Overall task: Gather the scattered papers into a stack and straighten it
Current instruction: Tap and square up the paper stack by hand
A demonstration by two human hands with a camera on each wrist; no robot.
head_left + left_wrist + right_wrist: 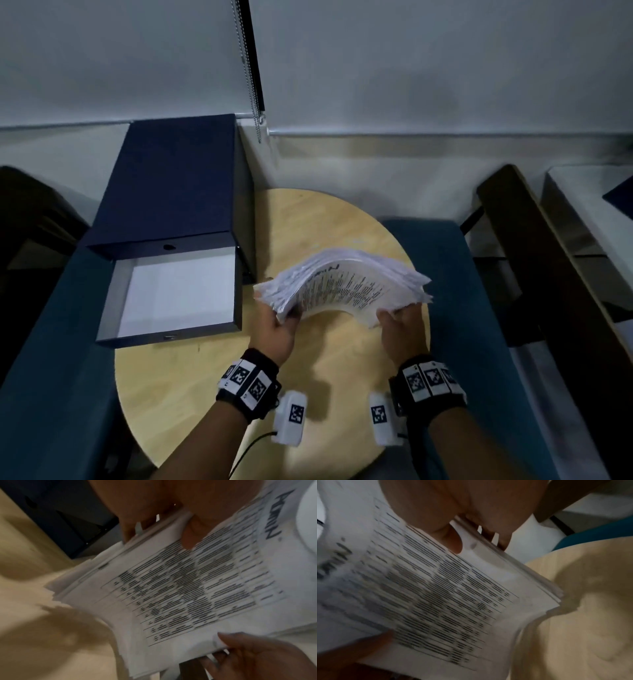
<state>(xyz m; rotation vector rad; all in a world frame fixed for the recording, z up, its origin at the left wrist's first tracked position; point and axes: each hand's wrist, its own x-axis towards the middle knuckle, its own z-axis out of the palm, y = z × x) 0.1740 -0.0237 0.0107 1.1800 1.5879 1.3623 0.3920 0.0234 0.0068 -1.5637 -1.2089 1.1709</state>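
A thick stack of printed papers [342, 281] is held above the round wooden table [212, 383], bowed upward in the middle with uneven edges. My left hand [277, 329] grips its left end, thumb on the printed top sheet and fingers under. My right hand [402, 329] grips the right end the same way. In the left wrist view the stack of papers [180, 588] fills the frame, with my left thumb [190, 534] on top and my right hand [254, 654] at the far end. The right wrist view shows the papers [436, 595] pinched under my right thumb [448, 539].
An open dark blue file box [171, 291] with a raised lid [171, 181] stands at the table's left. Blue seats [462, 308] flank the table. A blind's bead chain [248, 75] hangs at the wall behind. A dark wooden frame [548, 274] is at the right.
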